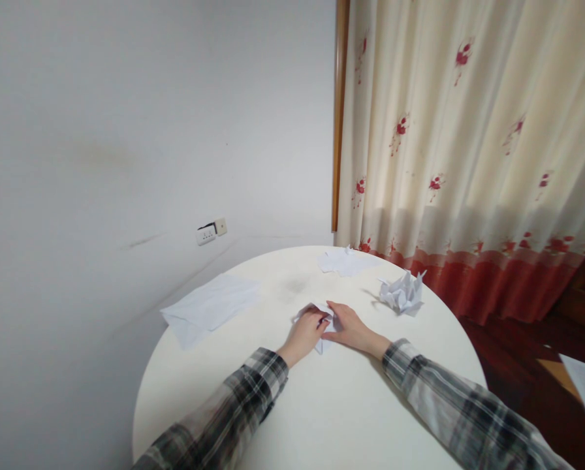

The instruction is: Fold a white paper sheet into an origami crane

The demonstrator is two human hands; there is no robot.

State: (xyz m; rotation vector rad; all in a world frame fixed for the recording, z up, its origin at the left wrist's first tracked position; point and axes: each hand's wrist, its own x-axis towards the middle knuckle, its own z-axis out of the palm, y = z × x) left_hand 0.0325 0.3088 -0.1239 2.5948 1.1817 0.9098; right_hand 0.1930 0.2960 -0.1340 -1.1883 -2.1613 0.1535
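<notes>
A small folded piece of white paper (320, 346) lies at the middle of the round white table, partly covered by both hands. My left hand (306, 333) presses on its left part with the fingers bent and drawn together. From the right, my right hand (350, 328) grips the paper's edge between thumb and fingers. The upper flap of the paper stands up a little behind the fingers. Its exact folded shape is hidden by the hands.
Flat white sheets (214, 303) lie at the table's left edge. Crumpled folded papers (403, 294) sit at the right, and more paper (344, 261) at the back. The round table (316, 411) stands by a wall with a socket (205, 235) and a curtain (469, 143).
</notes>
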